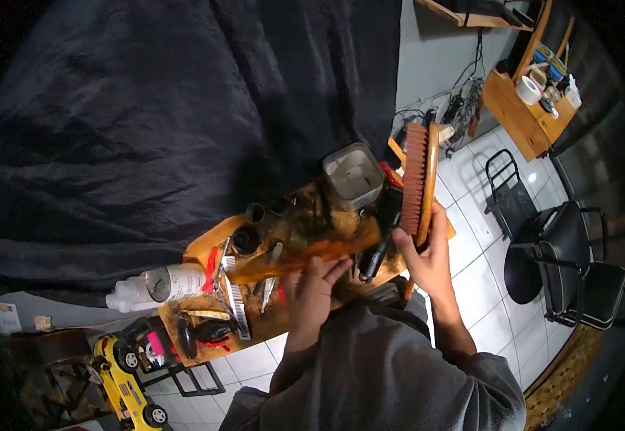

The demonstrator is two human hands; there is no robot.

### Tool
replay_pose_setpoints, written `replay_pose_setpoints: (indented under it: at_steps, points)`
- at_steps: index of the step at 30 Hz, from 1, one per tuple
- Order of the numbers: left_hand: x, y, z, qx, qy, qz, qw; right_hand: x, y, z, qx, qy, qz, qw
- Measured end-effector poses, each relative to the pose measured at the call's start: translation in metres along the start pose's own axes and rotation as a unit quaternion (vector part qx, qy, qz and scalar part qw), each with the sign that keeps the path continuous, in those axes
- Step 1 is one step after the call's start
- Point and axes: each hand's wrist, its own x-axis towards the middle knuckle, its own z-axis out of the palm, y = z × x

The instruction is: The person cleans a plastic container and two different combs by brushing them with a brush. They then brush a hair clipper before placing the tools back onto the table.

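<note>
My right hand [429,260] is closed around the lower end of a wooden brush [431,179], which stands upright with its reddish-brown bristles facing left. Held in my left hand [314,287] is a long amber see-through flat piece [298,258], slanted over the wooden table. Motion smears it, so its exact kind cannot be told. Below and around it lie a white comb [237,309], a silver tool [272,262] and a dark cylindrical tool [377,258]. A grey square container [353,176] stands beyond my hands.
White spray bottles [172,284] lie at the wooden table's [219,350] left end, near black clippers [212,330]. A black cloth [147,144] hangs behind. Black chairs [567,241] stand on the tiled floor at right; a yellow toy car [124,388] is at lower left.
</note>
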Motion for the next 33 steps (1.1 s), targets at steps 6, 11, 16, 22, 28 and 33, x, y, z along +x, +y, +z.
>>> replay_pose_setpoints:
  at_steps: [6,11,16,22,28,33]
  points:
    - [0.019,0.028,-0.01,-0.006,0.077,0.1,0.992,-0.016,-0.038,-0.015,-0.046,-0.162,0.213,0.962]
    - [0.016,0.033,-0.011,0.076,0.062,0.096,0.991,-0.034,-0.016,-0.008,-0.115,-0.278,0.005,0.954]
    - [-0.014,0.006,-0.007,0.293,-0.127,0.006,0.948,-0.014,-0.016,0.006,-0.147,-0.182,-0.037,0.972]
    - [0.004,0.03,-0.009,0.121,0.071,0.033,0.99,-0.016,-0.028,0.003,-0.083,-0.194,0.06,0.976]
    - [-0.002,0.04,-0.017,0.206,0.029,0.061,0.976,-0.034,-0.009,0.01,-0.098,-0.296,-0.019,0.95]
    - [-0.019,0.024,-0.011,0.407,-0.116,-0.038,0.905,-0.015,-0.033,0.01,0.012,-0.167,0.091,0.982]
